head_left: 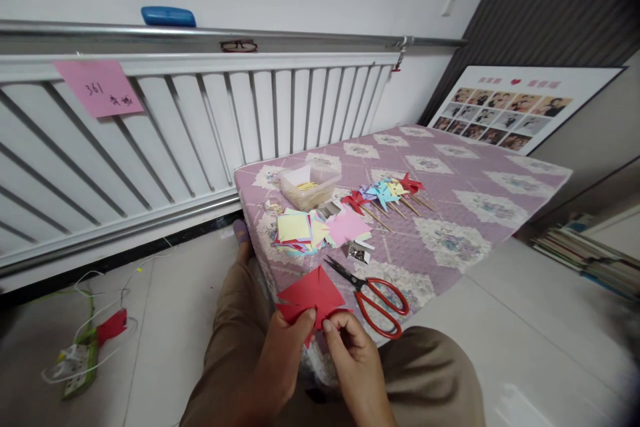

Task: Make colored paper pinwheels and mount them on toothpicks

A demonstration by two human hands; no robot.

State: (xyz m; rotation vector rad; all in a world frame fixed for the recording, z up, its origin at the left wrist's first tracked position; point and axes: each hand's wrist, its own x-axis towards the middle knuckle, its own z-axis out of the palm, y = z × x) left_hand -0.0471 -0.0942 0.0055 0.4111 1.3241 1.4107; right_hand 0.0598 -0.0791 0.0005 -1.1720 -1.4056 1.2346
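Note:
A red square of paper, slit in from its corners, is held over the near corner of the cloth-covered surface. My left hand pinches its lower left part between thumb and fingers. On the lower right edge, my right hand grips the same paper with thumb and forefinger. Close to the right lie scissors with red handles, blades pointing up and left. Just beyond is a small open box of metal fasteners. Stacked coloured paper squares and a pink sheet lie farther back.
Finished paper pinwheels on sticks lie in a row. A clear plastic tub holds thin sticks. Behind stands a white radiator. On the floor at left are a power strip with cables and a red paper scrap.

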